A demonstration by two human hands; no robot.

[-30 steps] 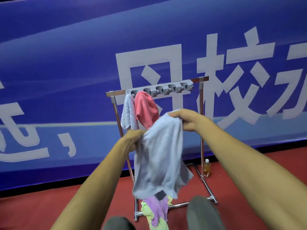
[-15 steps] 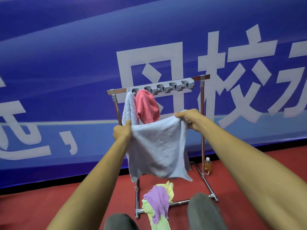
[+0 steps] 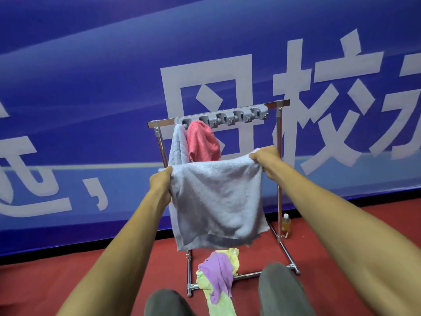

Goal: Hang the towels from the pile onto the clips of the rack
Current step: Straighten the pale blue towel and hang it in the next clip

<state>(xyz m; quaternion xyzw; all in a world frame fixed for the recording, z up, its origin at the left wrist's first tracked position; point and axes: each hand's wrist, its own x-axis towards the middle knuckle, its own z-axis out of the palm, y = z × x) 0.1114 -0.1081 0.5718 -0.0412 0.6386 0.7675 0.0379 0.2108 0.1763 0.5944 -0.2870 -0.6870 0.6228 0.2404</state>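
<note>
since a second ago you have shaken the pale grey-blue terry towel (image 3: 216, 201) out of its bunched twist and pulled it flat. your hands have moved apart and risen, so its top edge now runs taut between them. your left hand (image 3: 160, 181) pinches the left top corner, fingers curled round the cloth. your right hand (image 3: 265, 156) pinches the right top corner a little higher.

the towel hangs in the air in front of the chrome tube rack (image 3: 164, 122) and touches no clip. on the grey plastic clip strip (image 3: 227, 116), the leftmost clip holds a hung pale grey towel (image 3: 177, 144) and the next holds a coral pink towel (image 3: 201, 144). the clips to their right look free. the pile of purple and yellow-green cloths (image 3: 216, 274) lies on the red floor (image 3: 68, 281) at the rack's foot.

i judge the spreading done, so your next step is to lift a corner to the third clip and press it in. at least two cloths remain in the pile.
</note>
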